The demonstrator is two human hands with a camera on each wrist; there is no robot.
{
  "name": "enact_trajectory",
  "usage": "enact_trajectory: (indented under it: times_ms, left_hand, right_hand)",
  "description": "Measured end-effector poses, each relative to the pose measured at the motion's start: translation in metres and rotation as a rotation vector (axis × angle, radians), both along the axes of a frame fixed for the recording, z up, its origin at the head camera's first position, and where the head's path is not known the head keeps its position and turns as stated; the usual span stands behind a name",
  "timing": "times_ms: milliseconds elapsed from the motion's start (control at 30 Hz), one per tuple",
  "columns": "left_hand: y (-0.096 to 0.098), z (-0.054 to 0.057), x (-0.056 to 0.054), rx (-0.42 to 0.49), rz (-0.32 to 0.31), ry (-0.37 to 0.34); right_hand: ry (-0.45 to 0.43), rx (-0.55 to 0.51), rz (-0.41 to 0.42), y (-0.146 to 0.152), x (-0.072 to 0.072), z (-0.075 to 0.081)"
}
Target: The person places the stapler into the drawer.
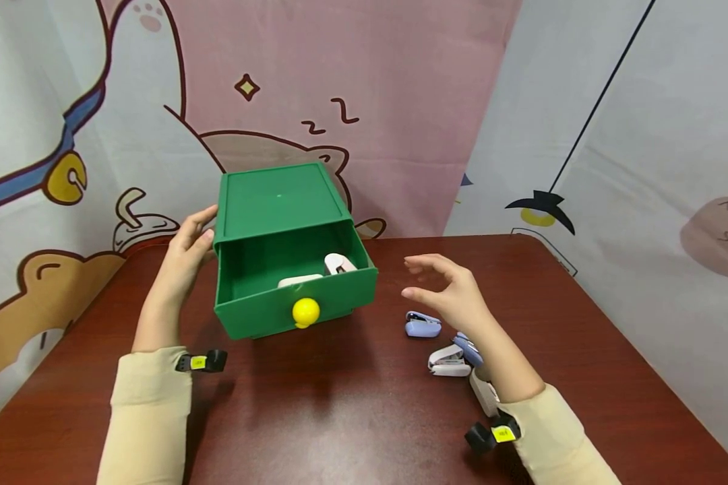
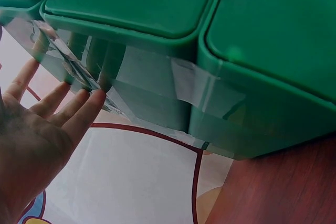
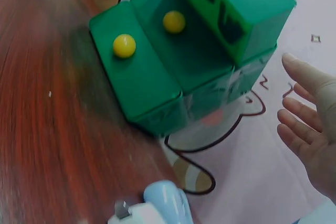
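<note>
A: Item, green drawer box: back of the surface, drawer pulled out, staplers inside. Left hand flat against its left side, fingers straight.

B: Right hand: right of the box, fingers relaxed, holding nothing. Loose staplers below it. Risk: the overhanging drawer may tip the box if bumped.

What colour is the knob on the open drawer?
Yellow; the knob on the green drawer shows best in the head view.

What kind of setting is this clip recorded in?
Probably a staged recording corner, not a lived-in room: cartoon-printed cloth backdrops hang round a dark wooden table, which carries only a green drawer box and a few small staplers.
</note>
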State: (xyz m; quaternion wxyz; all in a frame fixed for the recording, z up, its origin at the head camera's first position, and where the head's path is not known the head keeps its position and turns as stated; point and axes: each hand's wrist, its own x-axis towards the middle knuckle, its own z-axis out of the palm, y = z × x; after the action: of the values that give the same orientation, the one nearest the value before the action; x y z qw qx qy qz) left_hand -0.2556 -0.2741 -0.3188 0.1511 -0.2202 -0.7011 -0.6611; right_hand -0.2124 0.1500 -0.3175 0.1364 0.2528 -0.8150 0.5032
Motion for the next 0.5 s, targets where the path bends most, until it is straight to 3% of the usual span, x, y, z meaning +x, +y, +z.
enact_trajectory:
  times_ms: [100, 500]
  left_hand:
    - [0.0, 0.0, 0.001, -0.004, 0.002, -0.003]
    - [0.001, 0.001, 0.002, 0.022, -0.003, -0.008]
  right_hand:
    - [-0.028, 0.032, 0.008, 0.011, -0.015, -0.019]
    - [-0.134, 0.225, 0.034, 0.035, -0.026, -0.051]
